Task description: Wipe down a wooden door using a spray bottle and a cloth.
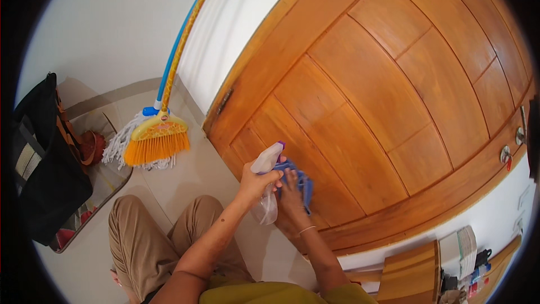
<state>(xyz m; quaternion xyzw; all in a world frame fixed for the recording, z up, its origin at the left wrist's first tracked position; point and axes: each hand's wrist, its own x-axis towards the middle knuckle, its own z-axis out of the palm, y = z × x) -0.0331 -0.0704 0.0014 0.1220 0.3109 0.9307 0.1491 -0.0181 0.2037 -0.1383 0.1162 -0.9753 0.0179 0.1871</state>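
L hand [259, 183] gripping spray bottle [266, 211], R hand [290, 196] holding blue cloth [304, 184] at wooden door [368, 112]

Re: labels: a small mark is showing on the yellow head of the broom [157, 143], but it's coming across too tiny to read from here. The spray bottle, clear w/ a whitish top & purple tip, isn't giving me any lettering I can make out.

Hands: the L hand is closing round the bottle's neck, thumb & fingers wrapping it just under the spray head, so the gap is narrow; the clear body is hanging below the fist, nr the R wrist. The R hand is reaching in beside it, fingers lying fairly straight over the bunched blue cloth. The cloth is resting against the lower part of the door, approx. nr the bottom panels. How tightly those fingers are pinching it, I can't tell, as the palm is facing away. A thin pale band is circling the R wrist.

The person is sitting or squatting low, knees in brown trousers [140, 242] bending up over the tiled floor [185, 177]. The broom & a white-stranded mop [119, 143] w/ blue handle are leaning in the corner, L of the door. A black bag [53, 163] is standing farther L.
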